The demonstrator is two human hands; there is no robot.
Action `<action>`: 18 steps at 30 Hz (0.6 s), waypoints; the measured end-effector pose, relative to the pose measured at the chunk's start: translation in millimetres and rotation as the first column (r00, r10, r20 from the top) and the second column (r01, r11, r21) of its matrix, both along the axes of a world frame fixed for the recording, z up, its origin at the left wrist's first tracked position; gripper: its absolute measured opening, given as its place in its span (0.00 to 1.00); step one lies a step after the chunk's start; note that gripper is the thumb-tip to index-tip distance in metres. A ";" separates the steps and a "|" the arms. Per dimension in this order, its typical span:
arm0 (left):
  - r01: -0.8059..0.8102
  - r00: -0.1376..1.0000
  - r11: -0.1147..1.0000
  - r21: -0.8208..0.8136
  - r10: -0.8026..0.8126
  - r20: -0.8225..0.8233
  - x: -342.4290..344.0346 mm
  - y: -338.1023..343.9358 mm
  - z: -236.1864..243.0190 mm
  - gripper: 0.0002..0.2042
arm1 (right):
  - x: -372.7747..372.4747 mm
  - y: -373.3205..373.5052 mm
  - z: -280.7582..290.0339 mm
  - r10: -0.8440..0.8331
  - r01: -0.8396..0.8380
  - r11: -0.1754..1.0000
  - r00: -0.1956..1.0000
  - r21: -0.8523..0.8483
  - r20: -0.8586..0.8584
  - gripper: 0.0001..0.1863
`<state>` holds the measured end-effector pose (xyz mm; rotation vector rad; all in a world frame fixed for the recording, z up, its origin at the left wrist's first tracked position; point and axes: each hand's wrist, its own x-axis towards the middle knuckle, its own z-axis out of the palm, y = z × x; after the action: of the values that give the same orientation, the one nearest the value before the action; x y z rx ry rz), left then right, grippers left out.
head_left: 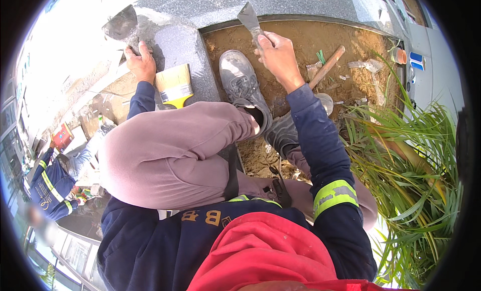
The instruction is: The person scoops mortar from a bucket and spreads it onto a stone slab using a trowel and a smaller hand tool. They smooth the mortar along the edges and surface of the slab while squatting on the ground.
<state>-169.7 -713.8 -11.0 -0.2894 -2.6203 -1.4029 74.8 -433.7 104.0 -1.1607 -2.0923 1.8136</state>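
My left hand [142, 65] is closed on the handle of a wide, dirty-bladed putty knife [121, 24], held over the pale, sunlit edge of a grey stone ledge [178, 46]. In my right hand [278, 58] is a narrower putty knife [249, 18]; its blade points up and away, over the far rim of the soil bed. A broad paintbrush [173, 82] with pale bristles and a yellow handle lies on the ledge beside my left forearm. Part of its handle is hidden by my knee.
My shoes [242, 76] stand in the soil bed [300, 36]. A wooden handle [327, 66], clear scraps and a cup [399, 55] lie to the right. Long-leaved plants [411, 166] crowd the right side. At far left, another person [52, 183] wears a dark top with reflective stripes.
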 end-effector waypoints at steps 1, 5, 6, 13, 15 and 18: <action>0.007 1.000 1.000 0.026 -0.008 0.023 2.2 8.9 3.2 0.31 | 7.2 27.6 -12.6 0.161 -0.188 0.906 0.982 0.380 0.102 0.20; -0.020 1.000 1.000 -0.018 0.020 -0.010 -1.2 -0.5 -0.2 0.30 | -11.8 63.5 1.7 0.383 -0.531 0.689 0.845 0.493 0.375 0.20; -0.024 1.000 0.999 -0.026 0.023 -0.016 -0.2 5.2 1.7 0.30 | -23.1 61.9 2.8 0.394 -0.561 0.687 0.822 0.462 0.412 0.20; -0.020 0.998 0.998 0.056 0.017 0.057 3.4 7.4 4.6 0.28 | -36.2 60.8 -22.2 0.231 -0.515 0.712 0.814 0.478 0.532 0.21; -0.004 0.995 0.999 -0.045 0.000 -0.103 -10.9 -5.2 -7.7 0.29 | -25.5 89.1 -26.3 0.178 -0.479 0.737 0.818 0.476 0.547 0.20; -0.016 1.000 1.000 0.010 0.016 0.017 -0.7 4.1 -0.9 0.29 | -4.0 137.3 -36.8 0.090 -0.428 0.744 0.825 0.514 0.558 0.21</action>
<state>-170.4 -709.7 -11.9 -0.2553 -2.6222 -1.4196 70.8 -296.4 67.2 -1.2517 -2.9590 0.7387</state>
